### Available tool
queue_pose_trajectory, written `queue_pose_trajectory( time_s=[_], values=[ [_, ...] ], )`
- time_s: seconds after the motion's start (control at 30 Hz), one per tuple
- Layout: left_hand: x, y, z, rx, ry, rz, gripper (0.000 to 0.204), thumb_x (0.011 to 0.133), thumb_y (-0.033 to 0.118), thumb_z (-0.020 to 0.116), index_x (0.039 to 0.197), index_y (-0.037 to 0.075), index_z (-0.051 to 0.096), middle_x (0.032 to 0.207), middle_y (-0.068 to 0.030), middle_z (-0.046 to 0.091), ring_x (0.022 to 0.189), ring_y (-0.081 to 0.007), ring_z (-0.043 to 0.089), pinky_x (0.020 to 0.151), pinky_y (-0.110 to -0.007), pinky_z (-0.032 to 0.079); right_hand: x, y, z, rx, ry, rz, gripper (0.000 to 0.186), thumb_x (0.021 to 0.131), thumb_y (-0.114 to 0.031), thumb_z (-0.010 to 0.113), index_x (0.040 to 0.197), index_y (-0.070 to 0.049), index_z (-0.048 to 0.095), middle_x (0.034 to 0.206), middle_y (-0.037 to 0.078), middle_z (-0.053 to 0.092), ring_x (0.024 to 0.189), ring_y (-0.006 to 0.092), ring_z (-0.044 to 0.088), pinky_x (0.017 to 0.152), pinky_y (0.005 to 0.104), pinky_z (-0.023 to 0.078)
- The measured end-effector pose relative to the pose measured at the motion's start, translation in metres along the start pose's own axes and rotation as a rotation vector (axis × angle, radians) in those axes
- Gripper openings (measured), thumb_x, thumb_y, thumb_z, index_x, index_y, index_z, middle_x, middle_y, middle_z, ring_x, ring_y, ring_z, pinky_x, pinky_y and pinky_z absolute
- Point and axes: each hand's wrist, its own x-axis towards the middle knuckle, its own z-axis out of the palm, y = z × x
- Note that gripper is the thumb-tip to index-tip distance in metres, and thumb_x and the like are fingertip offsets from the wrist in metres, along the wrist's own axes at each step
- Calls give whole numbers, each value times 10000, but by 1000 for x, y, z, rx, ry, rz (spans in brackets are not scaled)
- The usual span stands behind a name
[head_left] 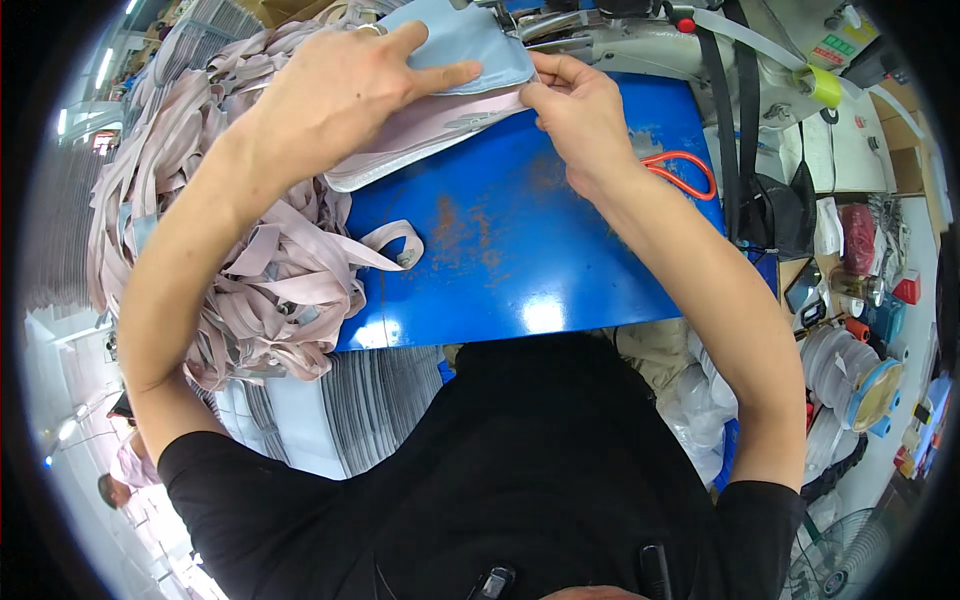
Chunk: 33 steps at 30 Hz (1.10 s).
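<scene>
At the top of the head view, a light blue fabric panel [470, 45] lies over a pink fabric piece [425, 130] with a pale border. My left hand [345, 85] presses on the blue panel, thumb and index finger stretched apart; its other fingertips are partly hidden. Thumb and index finger of my right hand [580, 110] pinch the panel's right edge, where the layers meet. Just beyond both hands is the metal head of a sewing machine [600, 45], and its needle area is hard to make out.
Red-handled scissors [700, 180] lie by my right wrist on the worn blue table [540, 240]. A tangled heap of pink straps [285, 270] covers the left side. Stacked grey sheets [370, 400] stand below the table edge. Tape rolls [840, 370] and clutter fill the right.
</scene>
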Motion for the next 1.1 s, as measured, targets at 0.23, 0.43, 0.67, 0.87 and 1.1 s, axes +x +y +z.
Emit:
queue_pose_trajectory(
  time_s=[0.23,0.43,0.67,0.87,1.1],
  values=[
    [17,-8,-12,8,-58,46,580,869,61,628,1419,242,666,1070,-113,623,804,-272,719,715,-382,592,-3,-13,4,229,10,195,276,898,-90,754,1154,10,733,997,61,726,905,141,680,761,303,575],
    [42,-4,-42,9,-377,2,246,957,206,626,1099,28,719,992,-164,693,819,-313,717,746,-449,567,9,-7,13,317,36,236,226,897,-88,765,1096,10,720,984,62,714,922,150,680,754,321,576],
    [39,33,-17,35,-64,-128,422,860,131,675,1280,113,717,984,-143,658,738,-300,741,635,-382,596,12,3,13,409,44,229,208,910,-100,769,1079,7,714,1011,73,723,916,149,677,760,332,575],
    [54,72,-13,-94,-40,-278,315,867,113,650,1129,-60,678,853,-174,696,698,-325,741,610,-380,598,6,1,12,481,52,207,222,924,-89,758,1103,33,707,1017,77,725,885,142,678,768,301,567],
    [81,90,7,-302,11,-499,231,842,82,623,1036,-43,617,919,-224,724,757,-404,733,685,-457,600,1,12,3,523,-55,106,285,907,-79,757,1151,59,704,944,57,734,811,108,662,727,275,546]
  ],
)
